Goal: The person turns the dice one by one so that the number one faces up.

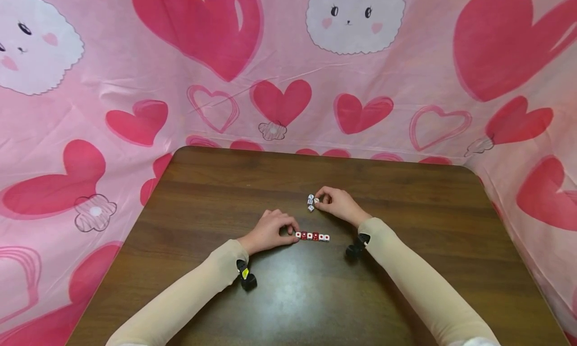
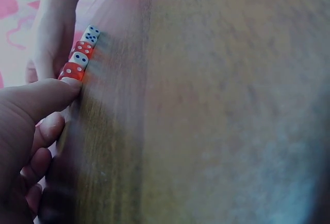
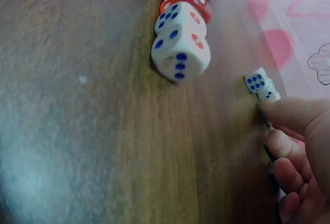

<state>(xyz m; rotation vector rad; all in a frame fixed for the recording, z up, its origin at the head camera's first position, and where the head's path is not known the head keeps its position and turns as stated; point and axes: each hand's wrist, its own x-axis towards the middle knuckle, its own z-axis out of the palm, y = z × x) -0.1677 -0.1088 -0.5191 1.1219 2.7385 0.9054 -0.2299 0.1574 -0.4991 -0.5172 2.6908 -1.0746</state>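
A straight row of red and white dice (image 1: 309, 236) lies on the brown table. At its left end my left hand (image 1: 269, 231) pinches a white die (image 1: 298, 235) between thumb and index finger. The thumb hides that die in the left wrist view, where a red die (image 2: 73, 71) shows just beyond it. Two white dice side by side form the row's right end, the outermost being large in the right wrist view (image 3: 180, 56). Farther back, my right hand (image 1: 341, 204) pinches another white die (image 1: 317, 201) beside three loose white dice (image 1: 310, 202).
The dark wood table (image 1: 216, 186) has rounded far corners. Pink cloth (image 1: 279, 60) with hearts and white faces hangs behind it and along both sides. Each wrist wears a small black camera (image 1: 248, 282), close above the tabletop.
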